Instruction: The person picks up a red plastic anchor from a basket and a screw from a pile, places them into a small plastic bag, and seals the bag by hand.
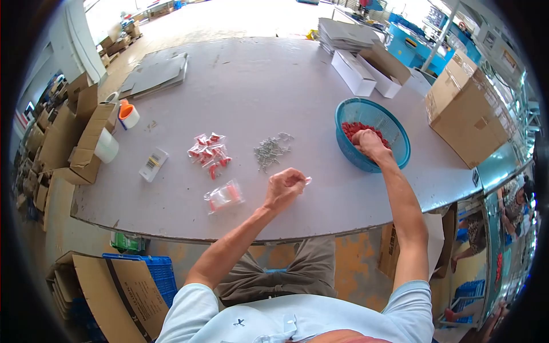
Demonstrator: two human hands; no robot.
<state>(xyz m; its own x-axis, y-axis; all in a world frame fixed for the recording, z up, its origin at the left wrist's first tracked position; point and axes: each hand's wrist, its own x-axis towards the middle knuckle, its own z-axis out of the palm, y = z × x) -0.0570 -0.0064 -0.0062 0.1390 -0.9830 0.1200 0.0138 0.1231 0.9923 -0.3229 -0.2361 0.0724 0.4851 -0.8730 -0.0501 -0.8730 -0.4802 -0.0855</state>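
My left hand point(283, 190) is just above the table near its front edge, its fingers closed in a pinch on a small clear plastic bag point(309, 180), of which only a whitish edge shows. My right hand point(372, 144) reaches into a blue plastic basin point(405, 137) at the right. Its curled fingers dip among many small red pieces point(357, 127), and the fingertips are partly hidden there. Left of centre lies a heap of metal screws point(270, 151). Beside it is a pile of clear bags with red parts inside point(207, 151), and nearer me lies a larger clear bag with red parts point(224, 196).
A labelled packet point(153, 164), a tape dispenser point(128, 115) and an open carton point(86, 154) are at the left. Flat cardboard sheets point(154, 75) lie at the back left. White boxes point(354, 73) and a large cardboard box point(469, 108) stand around the basin's far side.
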